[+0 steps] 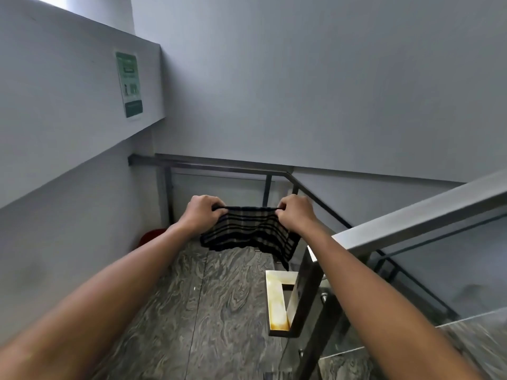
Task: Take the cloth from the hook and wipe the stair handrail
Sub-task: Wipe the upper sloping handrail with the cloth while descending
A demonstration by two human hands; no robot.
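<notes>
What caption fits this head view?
Both hands, left hand and right hand, stretch a striped cloth beside the steel handrail.

1. Notice [129,85]: a green-and-white printed sheet stuck flat on the grey wall [68,105] at upper left. Layout: green header band at top, a dark rectangular block below it, small pictogram-like figures in the middle, and a solid green band with a pale line of print at the bottom. Wording: too small and blurred to read; no letters, numbers or brand can be made out.
2. Other surfaces in view: no legible text, label, number or logo.
</notes>
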